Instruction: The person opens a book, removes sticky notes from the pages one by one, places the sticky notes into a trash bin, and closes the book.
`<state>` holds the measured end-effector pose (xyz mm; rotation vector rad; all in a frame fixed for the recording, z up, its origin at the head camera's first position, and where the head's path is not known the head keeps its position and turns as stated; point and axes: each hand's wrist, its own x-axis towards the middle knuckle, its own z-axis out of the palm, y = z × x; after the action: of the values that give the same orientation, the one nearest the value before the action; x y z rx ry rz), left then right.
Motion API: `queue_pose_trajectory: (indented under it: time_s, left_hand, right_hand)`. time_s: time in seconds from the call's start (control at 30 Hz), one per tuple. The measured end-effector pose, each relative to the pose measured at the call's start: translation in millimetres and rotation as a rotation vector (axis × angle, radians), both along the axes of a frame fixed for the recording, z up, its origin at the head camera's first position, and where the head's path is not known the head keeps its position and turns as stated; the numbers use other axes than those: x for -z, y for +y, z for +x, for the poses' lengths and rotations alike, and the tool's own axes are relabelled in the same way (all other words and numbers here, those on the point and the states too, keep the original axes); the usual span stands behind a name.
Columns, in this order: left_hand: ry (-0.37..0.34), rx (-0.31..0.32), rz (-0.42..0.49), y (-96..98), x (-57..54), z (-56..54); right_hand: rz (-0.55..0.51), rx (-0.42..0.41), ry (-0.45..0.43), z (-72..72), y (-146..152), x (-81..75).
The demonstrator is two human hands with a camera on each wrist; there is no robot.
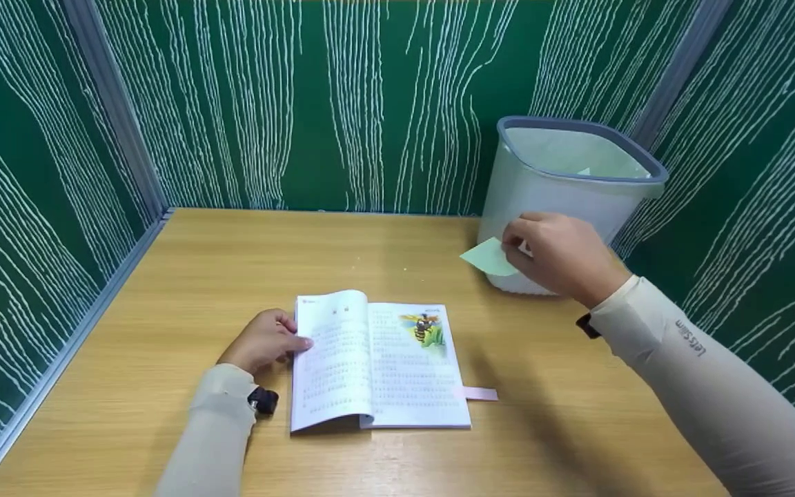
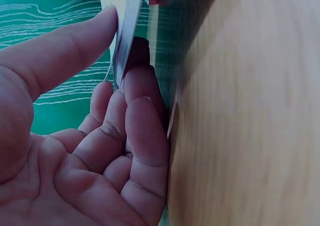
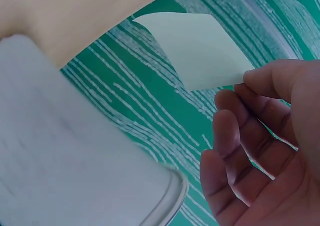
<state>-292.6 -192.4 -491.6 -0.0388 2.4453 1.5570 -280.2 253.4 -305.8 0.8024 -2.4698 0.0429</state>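
An open book [image 1: 411, 386] lies on the table, with a bee picture on its right page and a pink paper strip [image 1: 482, 393] sticking out past its right edge. My left hand [image 1: 265, 339] holds the book's left edge, thumb on top of the page and fingers underneath; the left wrist view shows the pages [image 2: 131, 25] between thumb and fingers. Up in front of the bin, my right hand [image 1: 556, 252] pinches a pale green sticky note [image 1: 491, 258] by one corner. The whole note [image 3: 200, 50] shows in the right wrist view, slightly curled at its far corner.
A white bin [image 1: 577, 197] with a grey rim stands at the table's back right, some pale paper visible inside it. Green walls [image 1: 232, 103] with white line patterns enclose the wooden table [image 1: 232, 262] at the back and both sides.
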Motion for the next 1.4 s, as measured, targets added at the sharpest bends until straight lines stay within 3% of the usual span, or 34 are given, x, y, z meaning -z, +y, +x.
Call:
queue_pose_trajectory:
  time_s: [0.33, 0.73, 1.2, 1.4]
  left_hand:
    - [-0.016, -0.025, -0.019, 1.7, -1.9, 1.6]
    - [-0.005, -0.017, -0.022, 1.0, -1.9, 2.3]
    - [-0.001, -0.012, -0.01, 0.5, -1.4, 2.0]
    - [0.004, -0.014, -0.014, 0.4, -1.3, 1.6]
  right_hand:
    - [-0.073, 0.072, -0.035, -11.2, 16.8, -15.8]
    - [-0.102, 0.16, -0.085, -11.6, 24.3, -35.6]
    - [-0.163, 0.216, -0.054, -13.5, 35.8, -54.8]
    - [-0.197, 0.24, 0.037, -20.1, 42.6, -63.3]
